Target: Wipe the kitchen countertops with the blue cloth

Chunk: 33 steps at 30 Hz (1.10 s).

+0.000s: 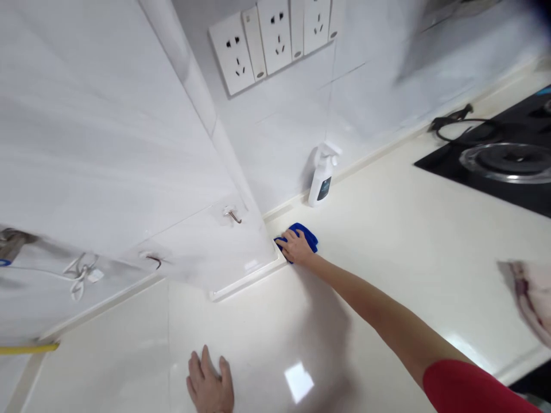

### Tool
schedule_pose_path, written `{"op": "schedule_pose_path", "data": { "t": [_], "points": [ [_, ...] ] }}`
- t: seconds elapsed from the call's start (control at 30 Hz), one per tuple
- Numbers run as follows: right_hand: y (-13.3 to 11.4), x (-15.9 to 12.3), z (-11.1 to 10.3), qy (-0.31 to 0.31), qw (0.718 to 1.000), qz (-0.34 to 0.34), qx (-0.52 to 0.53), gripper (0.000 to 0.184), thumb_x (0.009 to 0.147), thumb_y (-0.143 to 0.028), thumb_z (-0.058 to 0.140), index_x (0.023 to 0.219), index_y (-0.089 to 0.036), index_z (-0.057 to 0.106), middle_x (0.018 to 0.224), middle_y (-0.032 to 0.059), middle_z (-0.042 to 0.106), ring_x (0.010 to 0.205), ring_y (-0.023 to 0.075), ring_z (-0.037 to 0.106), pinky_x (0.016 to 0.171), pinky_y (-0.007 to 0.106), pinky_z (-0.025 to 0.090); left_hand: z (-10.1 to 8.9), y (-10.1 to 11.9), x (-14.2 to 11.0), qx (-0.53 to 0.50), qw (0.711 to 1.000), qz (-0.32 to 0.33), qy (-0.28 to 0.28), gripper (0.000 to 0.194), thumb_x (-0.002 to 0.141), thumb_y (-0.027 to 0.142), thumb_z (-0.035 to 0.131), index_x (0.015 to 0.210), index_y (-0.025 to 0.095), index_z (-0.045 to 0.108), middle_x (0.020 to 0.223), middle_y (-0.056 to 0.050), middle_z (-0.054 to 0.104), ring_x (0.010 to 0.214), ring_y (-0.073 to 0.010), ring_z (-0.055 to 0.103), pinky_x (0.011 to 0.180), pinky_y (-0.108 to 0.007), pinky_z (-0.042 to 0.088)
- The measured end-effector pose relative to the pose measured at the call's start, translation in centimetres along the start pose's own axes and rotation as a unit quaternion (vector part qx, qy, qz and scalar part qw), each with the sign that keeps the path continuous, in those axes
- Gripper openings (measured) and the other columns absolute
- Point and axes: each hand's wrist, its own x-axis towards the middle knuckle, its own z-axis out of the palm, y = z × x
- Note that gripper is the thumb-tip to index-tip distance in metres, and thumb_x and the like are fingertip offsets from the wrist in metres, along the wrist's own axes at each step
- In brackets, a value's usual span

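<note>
My right hand [295, 246] reaches far forward and presses a blue cloth [306, 235] onto the white countertop [387, 229], in the corner where the tiled wall meets the counter. Its fingers are curled over the cloth. My left hand [209, 383] lies flat on the countertop near the bottom edge, fingers stretched out and holding nothing. A white spray bottle [322, 179] stands upright against the wall, just beyond the cloth and to its right.
A black gas hob [495, 166] with a round burner is set into the counter at the right. Wall sockets [275, 40] sit high on the tiles. Two metal hooks [232, 215] stick out of the left wall. A pale cloth [531, 298] lies at the right edge.
</note>
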Motion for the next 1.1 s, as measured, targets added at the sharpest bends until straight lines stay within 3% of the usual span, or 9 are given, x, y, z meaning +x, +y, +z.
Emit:
{"op": "schedule_pose_path", "data": {
  "t": [0.2,0.37,0.5,0.63,0.77,0.9,1.0,1.1],
  "points": [
    [-2.3,-6.5,-0.4,0.002,1.0,0.026,-0.004,0.044,0.09,-0.026,0.045,0.132,-0.024,0.057,0.134,0.0136,0.054,0.13,0.0302,0.037,0.109,0.056,0.022,-0.2,0.5,-0.1,-0.015,1.0,-0.009,0.001,0.067,0.092,0.053,0.027,0.145,0.016,0.044,0.161,-0.019,0.034,0.151,-0.031,0.026,0.123,-0.056,0.022],
    [-5.9,-10.2,-0.5,0.008,0.997,0.081,-0.019,0.046,0.089,-0.025,0.044,0.133,-0.021,0.056,0.136,0.0163,0.054,0.132,0.0324,0.036,0.11,0.058,0.023,-0.1,0.4,-0.1,-0.025,1.0,-0.004,0.001,0.068,0.092,0.053,0.026,0.146,0.015,0.044,0.161,-0.019,0.033,0.152,-0.0315,0.024,0.123,-0.056,0.021],
    [-9.9,-14.0,-0.4,-0.004,0.999,0.032,0.008,0.048,0.086,-0.025,0.048,0.133,-0.022,0.054,0.137,0.0151,0.054,0.133,0.0327,0.037,0.11,0.059,0.022,0.0,0.1,-0.2,-0.034,0.999,0.001,0.015,0.067,0.092,0.051,0.028,0.145,0.014,0.045,0.16,-0.021,0.034,0.151,-0.0322,0.025,0.122,-0.057,0.022],
    [-12.5,-16.7,0.0,-0.008,1.0,0.008,0.022,0.044,0.086,-0.021,0.048,0.129,-0.027,0.058,0.13,0.0132,0.059,0.127,0.0321,0.044,0.105,0.055,0.029,0.4,-0.3,-0.3,-0.044,0.999,0.018,0.01,0.067,0.09,0.052,0.033,0.145,0.015,0.044,0.161,-0.021,0.033,0.152,-0.0331,0.023,0.123,-0.057,0.02],
    [-11.8,-16.3,0.2,0.041,0.997,0.021,0.066,0.042,0.093,-0.023,0.039,0.13,-0.029,0.058,0.124,0.0115,0.063,0.116,0.0275,0.054,0.098,0.047,0.038,0.8,-1.5,0.1,-0.042,0.998,0.031,-0.026,0.075,0.087,0.055,0.039,0.15,0.014,0.037,0.164,-0.021,0.025,0.154,-0.0325,0.016,0.125,-0.056,0.016],
    [-9.7,-13.7,-0.1,0.167,0.97,0.115,0.137,0.048,0.098,-0.026,0.026,0.14,-0.028,0.05,0.125,0.0104,0.063,0.114,0.0234,0.057,0.093,0.041,0.047,0.5,-5.4,0.6,-0.075,0.989,0.087,-0.094,0.067,0.088,0.052,0.04,0.147,0.019,0.044,0.166,-0.014,0.025,0.154,-0.028,0.018,0.126,-0.051,0.018],
    [-8.6,-11.2,-0.6,0.241,0.948,0.158,0.139,0.051,0.098,-0.027,0.022,0.145,-0.025,0.043,0.126,0.0114,0.062,0.115,0.0233,0.057,0.095,0.04,0.048,0.3,-9.2,0.2,-0.073,0.989,0.113,-0.064,0.06,0.091,0.051,0.037,0.144,0.027,0.049,0.164,-0.006,0.032,0.154,-0.0275,0.019,0.126,-0.053,0.018],
    [-8.6,-8.9,-0.7,0.22,0.953,0.19,0.084,0.049,0.099,-0.027,0.023,0.142,-0.024,0.046,0.124,0.0111,0.061,0.109,0.0219,0.059,0.09,0.037,0.049,0.9,-11.8,-0.6,-0.058,0.991,0.121,-0.024,0.058,0.091,0.051,0.035,0.145,0.032,0.048,0.163,-0.001,0.033,0.155,-0.0285,0.016,0.126,-0.055,0.019]
  ]
}}
